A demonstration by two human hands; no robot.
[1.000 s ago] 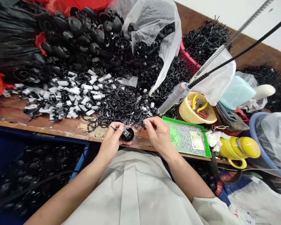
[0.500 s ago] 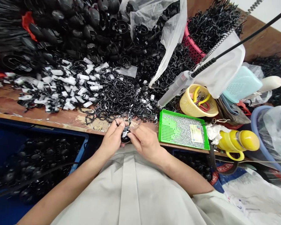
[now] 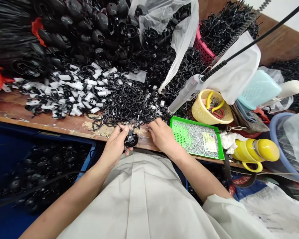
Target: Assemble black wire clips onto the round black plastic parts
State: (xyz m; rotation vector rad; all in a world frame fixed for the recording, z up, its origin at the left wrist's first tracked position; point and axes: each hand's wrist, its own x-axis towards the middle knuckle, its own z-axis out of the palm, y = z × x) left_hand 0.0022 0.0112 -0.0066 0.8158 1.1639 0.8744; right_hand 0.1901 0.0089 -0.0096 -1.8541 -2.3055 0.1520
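Near the table's front edge, my left hand (image 3: 116,144) is closed on a black round plastic part (image 3: 132,140) with a disc-shaped end. Its thumb lies over the near side, and the other fingers are partly hidden beneath. To the right, my right hand (image 3: 162,135) rests at the front of a heap of small black plastic pieces (image 3: 129,103). Its fingers are bent and pressed together at the tips; whatever they pinch is too small to make out. A green tray (image 3: 197,153) with a speckled pattern and a card in it stands beside this hand.
White-and-black pieces (image 3: 74,86) lie heaped at left, with larger black housings (image 3: 99,21) behind. A hanging grey electric screwdriver (image 3: 183,94) slants over the table. Right of it are a yellow basket (image 3: 199,111) with pliers and a yellow bottle (image 3: 256,151). A blue bin (image 3: 89,149) sits below left.
My right hand has left the round part and moved right and away from me to the small pieces. My left hand has shifted slightly left, still holding the part.
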